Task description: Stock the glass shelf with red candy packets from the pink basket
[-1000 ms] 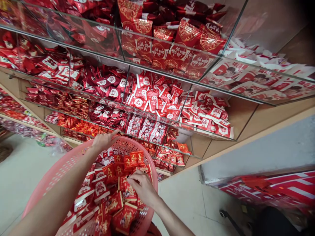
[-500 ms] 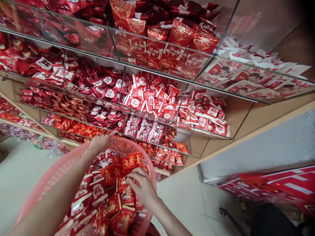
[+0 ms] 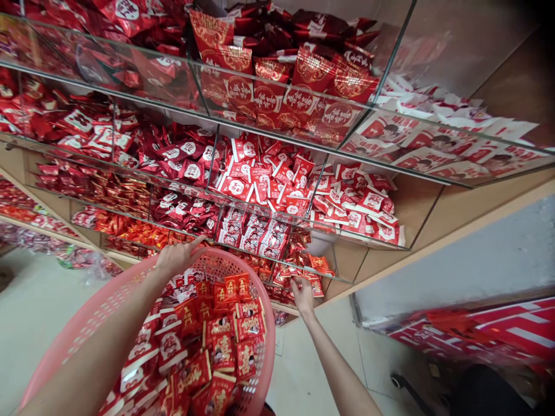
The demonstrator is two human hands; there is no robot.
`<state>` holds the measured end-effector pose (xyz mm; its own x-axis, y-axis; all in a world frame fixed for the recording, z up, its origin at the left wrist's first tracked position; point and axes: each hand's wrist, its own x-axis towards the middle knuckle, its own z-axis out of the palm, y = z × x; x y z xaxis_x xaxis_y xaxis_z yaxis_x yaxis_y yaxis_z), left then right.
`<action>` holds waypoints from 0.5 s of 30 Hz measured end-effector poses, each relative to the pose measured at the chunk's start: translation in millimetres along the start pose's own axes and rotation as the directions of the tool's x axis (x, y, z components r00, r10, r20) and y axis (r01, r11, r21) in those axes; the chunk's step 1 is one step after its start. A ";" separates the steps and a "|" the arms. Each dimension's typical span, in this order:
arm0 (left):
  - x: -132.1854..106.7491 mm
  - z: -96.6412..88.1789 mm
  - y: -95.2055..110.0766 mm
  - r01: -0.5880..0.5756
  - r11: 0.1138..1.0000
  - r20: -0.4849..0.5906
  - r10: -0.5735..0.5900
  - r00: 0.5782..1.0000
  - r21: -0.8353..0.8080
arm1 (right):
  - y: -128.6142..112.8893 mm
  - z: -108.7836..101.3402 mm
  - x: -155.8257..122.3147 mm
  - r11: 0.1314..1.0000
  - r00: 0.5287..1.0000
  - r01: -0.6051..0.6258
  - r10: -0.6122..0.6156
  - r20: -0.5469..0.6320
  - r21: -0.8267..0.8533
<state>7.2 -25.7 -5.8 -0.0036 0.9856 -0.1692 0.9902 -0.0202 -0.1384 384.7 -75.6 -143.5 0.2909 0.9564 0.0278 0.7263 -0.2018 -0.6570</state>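
Note:
A pink plastic basket (image 3: 104, 300) full of small red packets (image 3: 217, 341) sits against my left arm. My left hand (image 3: 176, 257) grips its far rim, with the forefinger pointing out. My right hand (image 3: 302, 292) is stretched past the basket to the lowest shelf bin, its fingers curled onto the red packets (image 3: 310, 271) lying there. Whether it has lifted any of them I cannot tell.
Tiers of glass-fronted shelf bins (image 3: 277, 173) hold heaps of red and white packets. A wooden shelf frame (image 3: 433, 231) slopes down to the right. A pale tiled floor (image 3: 338, 346) lies below, and red packaging (image 3: 477, 329) sits at the lower right.
My right hand has left the basket and reached right and forward to the lowest shelf bin. The left hand keeps its hold on the rim.

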 end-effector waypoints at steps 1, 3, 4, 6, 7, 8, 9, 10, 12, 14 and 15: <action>0.4 0.5 -0.3 0.000 1.000 0.001 0.000 1.000 0.005 | 1.1 5.6 7.7 0.999 1.000 -0.025 0.025 0.006 -0.037; 0.9 1.0 -1.0 -0.004 1.000 0.009 0.003 1.000 0.015 | -1.2 16.8 21.2 0.991 0.997 -0.069 0.071 0.016 -0.112; 1.1 1.1 -1.3 -0.006 1.000 0.011 0.006 1.000 0.018 | -3.6 22.3 26.9 0.985 0.995 -0.090 0.094 0.021 -0.150; 1.0 0.8 -1.7 -0.010 1.000 0.013 0.010 1.000 0.018 | -8.6 32.8 35.9 0.968 0.990 -0.126 0.136 0.034 -0.219; 0.8 0.6 -1.9 -0.011 1.000 0.013 0.010 1.000 0.016 | -10.7 37.7 39.1 0.958 0.987 -0.140 0.154 0.039 -0.250; 0.6 0.4 -1.9 -0.009 1.000 0.012 0.009 1.000 0.014 | -12.4 42.2 41.5 0.949 0.985 -0.149 0.168 0.044 -0.277; 0.5 0.2 -1.9 -0.007 1.000 0.014 0.007 1.000 0.011 | -13.6 46.2 43.2 0.940 0.983 -0.157 0.179 0.047 -0.302; 0.3 -0.1 -1.9 -0.005 1.000 0.018 0.005 1.000 0.009 | -14.5 49.7 44.2 0.932 0.981 -0.163 0.188 0.047 -0.324; 0.3 -0.6 -1.8 -0.005 1.000 0.019 0.004 1.000 0.013 | -15.4 55.0 45.1 0.918 0.978 -0.171 0.201 0.047 -0.358; 0.5 -1.4 -1.6 -0.007 1.000 0.016 0.006 1.000 0.022 | -15.6 57.9 45.3 0.909 0.977 -0.174 0.208 0.051 -0.378; 0.7 -1.8 -1.5 -0.009 1.000 0.017 0.008 1.000 0.025 | -15.5 58.6 45.4 0.907 0.976 -0.175 0.211 0.054 -0.383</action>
<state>5.9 -24.7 -3.9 0.0023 0.9824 -0.1868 0.9864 -0.0330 -0.1613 350.2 -16.6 -176.2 0.4033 0.9023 -0.1522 0.8464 -0.4310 -0.3126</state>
